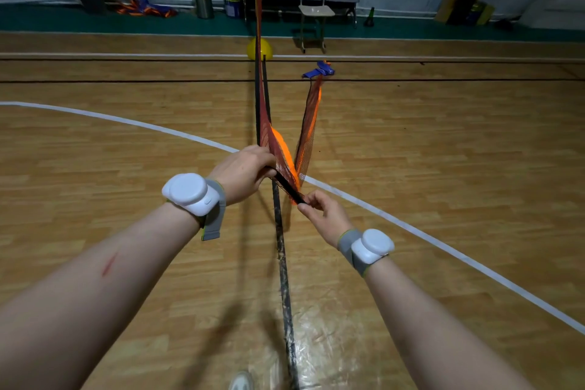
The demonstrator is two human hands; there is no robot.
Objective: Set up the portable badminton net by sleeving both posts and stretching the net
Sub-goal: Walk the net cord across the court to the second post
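While the left hand [243, 172] grips the bunched red net [274, 144], right hand [326, 215] pinching its black edge band [289, 189], hands close together, net running above the wooden floor [126, 168] to the far post [258, 9].

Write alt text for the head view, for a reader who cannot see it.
Bare hands hold the end of a red-and-orange mesh badminton net: the left hand grips the bunched mesh, the right hand pinches its black edge band. The net runs over a wooden gym floor toward a yellow dome-shaped base.
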